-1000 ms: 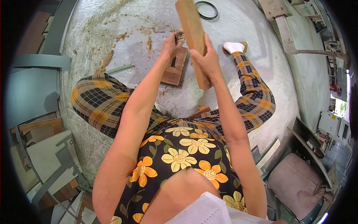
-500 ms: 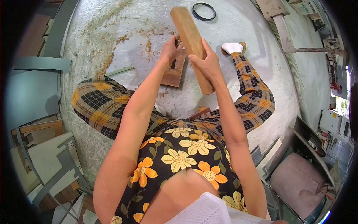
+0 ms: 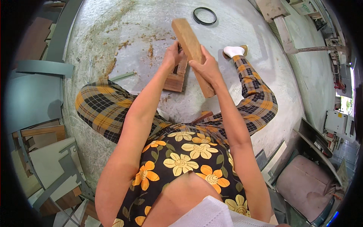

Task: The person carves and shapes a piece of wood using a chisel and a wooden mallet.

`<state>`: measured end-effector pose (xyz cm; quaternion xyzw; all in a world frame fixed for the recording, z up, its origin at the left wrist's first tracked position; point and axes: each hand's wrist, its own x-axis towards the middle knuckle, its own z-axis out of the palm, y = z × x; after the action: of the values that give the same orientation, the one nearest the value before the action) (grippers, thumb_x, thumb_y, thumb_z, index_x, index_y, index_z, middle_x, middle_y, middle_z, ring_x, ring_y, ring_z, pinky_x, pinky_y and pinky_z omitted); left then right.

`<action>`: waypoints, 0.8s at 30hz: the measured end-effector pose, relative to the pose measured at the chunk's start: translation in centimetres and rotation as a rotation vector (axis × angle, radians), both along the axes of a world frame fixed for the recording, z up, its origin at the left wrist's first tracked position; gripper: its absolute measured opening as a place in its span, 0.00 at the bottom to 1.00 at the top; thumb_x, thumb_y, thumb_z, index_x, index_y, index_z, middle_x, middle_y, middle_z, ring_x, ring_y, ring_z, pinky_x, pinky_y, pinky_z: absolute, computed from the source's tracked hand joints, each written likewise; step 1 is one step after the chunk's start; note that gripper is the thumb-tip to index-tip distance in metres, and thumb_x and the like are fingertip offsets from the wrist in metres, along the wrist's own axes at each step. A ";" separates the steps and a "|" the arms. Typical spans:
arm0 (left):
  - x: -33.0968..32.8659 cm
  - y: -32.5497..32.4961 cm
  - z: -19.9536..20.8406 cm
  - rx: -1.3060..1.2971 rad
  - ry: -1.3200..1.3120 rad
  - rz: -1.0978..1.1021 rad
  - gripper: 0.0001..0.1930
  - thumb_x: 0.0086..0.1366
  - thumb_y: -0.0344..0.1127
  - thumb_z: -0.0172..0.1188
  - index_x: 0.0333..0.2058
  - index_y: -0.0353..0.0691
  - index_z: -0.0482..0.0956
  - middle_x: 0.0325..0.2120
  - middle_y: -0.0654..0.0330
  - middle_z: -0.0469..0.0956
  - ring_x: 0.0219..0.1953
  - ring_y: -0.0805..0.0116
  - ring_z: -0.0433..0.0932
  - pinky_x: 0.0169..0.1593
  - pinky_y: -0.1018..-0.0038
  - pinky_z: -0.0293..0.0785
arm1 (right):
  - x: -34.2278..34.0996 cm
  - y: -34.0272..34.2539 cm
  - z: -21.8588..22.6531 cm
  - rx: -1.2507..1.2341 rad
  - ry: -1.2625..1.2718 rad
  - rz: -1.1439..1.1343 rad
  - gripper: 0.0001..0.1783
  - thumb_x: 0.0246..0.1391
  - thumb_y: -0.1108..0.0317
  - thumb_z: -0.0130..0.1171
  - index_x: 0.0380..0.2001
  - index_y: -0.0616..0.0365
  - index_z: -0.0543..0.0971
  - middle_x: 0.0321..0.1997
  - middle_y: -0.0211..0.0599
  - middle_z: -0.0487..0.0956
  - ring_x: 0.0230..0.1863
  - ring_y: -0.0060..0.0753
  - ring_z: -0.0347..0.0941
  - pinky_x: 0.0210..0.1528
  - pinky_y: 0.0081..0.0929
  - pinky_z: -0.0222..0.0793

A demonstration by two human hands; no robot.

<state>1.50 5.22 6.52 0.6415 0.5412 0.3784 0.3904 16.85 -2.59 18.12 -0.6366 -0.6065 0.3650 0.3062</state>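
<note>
A long, squared bar of light-brown wood (image 3: 186,34) slants over the floor, its far end tipped to the left. My right hand (image 3: 207,69) is closed round its right side, with the thumb lying across the top face. Below and to the left is a reddish-brown wooden block (image 3: 174,83) with a dark slot in it. My left hand (image 3: 172,57) curls at the far part of this block, its fingertips partly hidden. The bar passes close beside the left hand and covers some of the block's right side.
Wood shavings (image 3: 150,51) lie scattered on the concrete floor (image 3: 106,22). A black ring (image 3: 205,16) rests beyond the bar, and a green strip (image 3: 123,76) lies near my left knee. Boards and sheets (image 3: 53,155) crowd the left; a ribbed hose (image 3: 297,72) runs along the right.
The wooden bar has come slightly nearer to me at its far end, with my right hand still round it. My left hand stays by the slotted block, its fingers curled.
</note>
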 end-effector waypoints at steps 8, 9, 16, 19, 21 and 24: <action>0.4 -0.1 0.7 -0.068 0.017 -0.023 0.19 0.61 0.33 0.62 0.50 0.36 0.72 0.42 0.43 0.80 0.47 0.45 0.79 0.49 0.59 0.74 | 0.2 -0.8 0.9 -0.073 0.045 -0.045 0.52 0.42 0.60 0.66 0.69 0.69 0.56 0.62 0.60 0.72 0.62 0.43 0.72 0.61 0.29 0.67; 0.3 0.0 0.7 -0.080 0.039 -0.025 0.19 0.61 0.33 0.62 0.50 0.36 0.72 0.42 0.43 0.80 0.47 0.46 0.79 0.50 0.59 0.74 | 0.0 -0.9 1.1 -0.020 0.141 -0.055 0.52 0.43 0.60 0.66 0.69 0.69 0.56 0.61 0.59 0.73 0.62 0.43 0.72 0.61 0.28 0.67; 0.9 -0.7 0.9 -0.024 -0.038 -0.074 0.19 0.60 0.31 0.61 0.50 0.37 0.73 0.41 0.44 0.80 0.46 0.47 0.80 0.48 0.62 0.75 | 1.0 -2.3 -1.0 -0.042 -0.025 -0.055 0.51 0.43 0.60 0.66 0.69 0.69 0.57 0.61 0.58 0.73 0.62 0.42 0.72 0.62 0.29 0.66; 0.3 -0.5 0.0 -0.019 -0.035 -0.031 0.19 0.60 0.29 0.61 0.51 0.37 0.72 0.40 0.44 0.81 0.45 0.48 0.80 0.47 0.62 0.75 | 0.1 -3.4 0.5 -0.103 0.148 -0.069 0.51 0.44 0.60 0.67 0.69 0.68 0.58 0.63 0.57 0.72 0.62 0.42 0.71 0.62 0.30 0.66; 0.0 -0.6 -0.3 0.052 -0.045 -0.038 0.19 0.61 0.27 0.61 0.51 0.37 0.72 0.39 0.45 0.81 0.43 0.49 0.80 0.47 0.62 0.75 | 0.5 -3.8 -0.1 0.036 0.197 -0.161 0.49 0.45 0.61 0.67 0.68 0.67 0.59 0.62 0.54 0.73 0.61 0.41 0.72 0.62 0.30 0.66; 0.5 -1.0 0.7 0.039 -0.084 -0.042 0.18 0.62 0.26 0.61 0.51 0.36 0.72 0.38 0.46 0.81 0.41 0.50 0.81 0.46 0.62 0.75 | 1.4 -4.4 1.8 0.031 0.262 -0.192 0.47 0.46 0.62 0.67 0.67 0.66 0.61 0.60 0.50 0.74 0.59 0.38 0.73 0.60 0.31 0.67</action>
<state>2.04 4.22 7.23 0.6437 0.5032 0.4073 0.4082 18.27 -7.00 19.92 -0.6337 -0.5032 0.4046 0.4260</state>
